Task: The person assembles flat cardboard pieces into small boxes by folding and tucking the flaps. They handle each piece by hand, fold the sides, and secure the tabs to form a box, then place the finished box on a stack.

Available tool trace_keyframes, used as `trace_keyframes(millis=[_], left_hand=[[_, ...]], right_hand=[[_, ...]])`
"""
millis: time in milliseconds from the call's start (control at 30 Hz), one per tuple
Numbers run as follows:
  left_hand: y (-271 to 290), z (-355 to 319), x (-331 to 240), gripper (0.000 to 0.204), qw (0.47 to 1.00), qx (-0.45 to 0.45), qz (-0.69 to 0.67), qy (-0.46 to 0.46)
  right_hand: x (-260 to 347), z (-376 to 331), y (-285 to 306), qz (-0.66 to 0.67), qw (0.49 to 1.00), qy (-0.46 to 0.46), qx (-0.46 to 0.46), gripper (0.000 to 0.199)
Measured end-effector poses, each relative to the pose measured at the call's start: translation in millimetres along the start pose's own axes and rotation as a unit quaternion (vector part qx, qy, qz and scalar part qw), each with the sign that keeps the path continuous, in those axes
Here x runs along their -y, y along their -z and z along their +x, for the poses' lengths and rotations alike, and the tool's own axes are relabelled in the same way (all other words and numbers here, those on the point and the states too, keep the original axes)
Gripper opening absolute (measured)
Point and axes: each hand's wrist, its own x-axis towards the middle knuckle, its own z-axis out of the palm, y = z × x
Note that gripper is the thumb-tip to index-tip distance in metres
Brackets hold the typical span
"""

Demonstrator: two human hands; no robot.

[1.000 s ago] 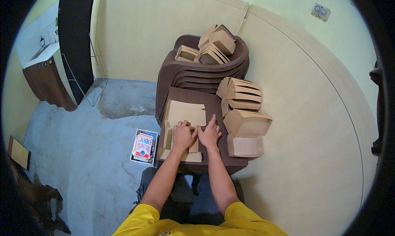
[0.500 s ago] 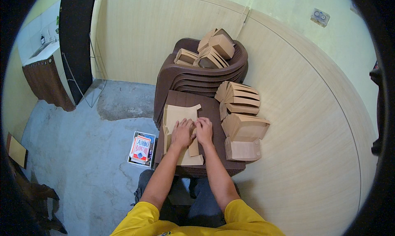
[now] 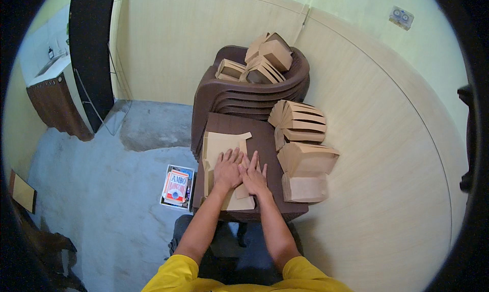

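A flat brown cardboard box blank (image 3: 216, 143) with folded flaps lies on the seat of a stack of brown plastic chairs (image 3: 229, 123). Flat on its middle rests my left hand (image 3: 227, 170), fingers stretched out. Just beside it, my right hand (image 3: 253, 176) presses on the blank's right edge with its fingers spread. The two hands touch or nearly touch at the thumbs. Beneath them, part of the cardboard is hidden. A small folded flap (image 3: 241, 191) shows below the hands.
Nested cardboard boxes (image 3: 300, 121) and an open cardboard box (image 3: 305, 186) sit along the seat's right side. More boxes (image 3: 267, 55) lie over the chair's back. A white bin (image 3: 178, 206) of packages stands on the floor at left. A wood-panelled wall (image 3: 377, 154) curves along the right.
My right hand has gone from fingers bent at the flap's edge to spread flat on the cardboard. The left hand stays on the blank, its fingers a little more spread.
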Motion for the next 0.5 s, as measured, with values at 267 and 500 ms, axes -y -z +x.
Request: trace_keyframes(millis=[267,500], left_hand=[[14,1,-2,0.076,0.999,0.036,-0.021,0.011],[42,8,-9,0.052,0.995,0.040,-0.071,0.063]], right_hand=[[8,80,12,0.009,0.998,-0.067,0.016,0.094],[-40,108,13,0.100,0.974,-0.063,-0.194,0.040]])
